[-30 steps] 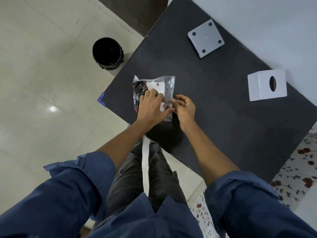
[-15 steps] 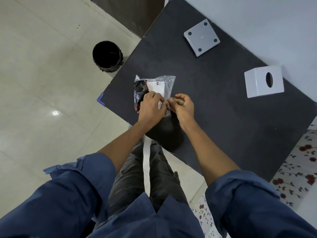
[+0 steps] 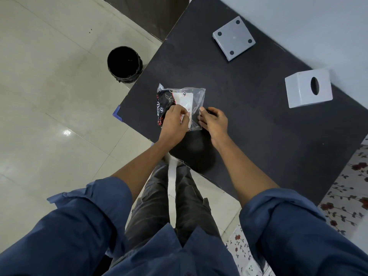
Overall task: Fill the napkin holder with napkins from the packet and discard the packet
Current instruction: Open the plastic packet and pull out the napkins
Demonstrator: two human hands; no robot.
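A clear plastic napkin packet (image 3: 185, 98) with black and red print lies on the black table (image 3: 249, 120) near its left edge. My left hand (image 3: 175, 124) pinches the packet's near end. My right hand (image 3: 214, 121) grips the packet's near right corner. The two hands sit a little apart with plastic stretched between them. The white napkin holder box (image 3: 308, 90) with an oval slot lies on its side at the right. Its grey square base plate (image 3: 233, 37) with round feet rests at the table's far side.
A black bin (image 3: 124, 64) stands on the tiled floor left of the table. A white wall runs behind the table. A floral mat (image 3: 350, 196) covers the floor at the right. My legs are under the table's near corner.
My hands, which were touching at the packet's near edge, have drawn apart sideways, pulling the plastic between them. The packet stays in place on the table.
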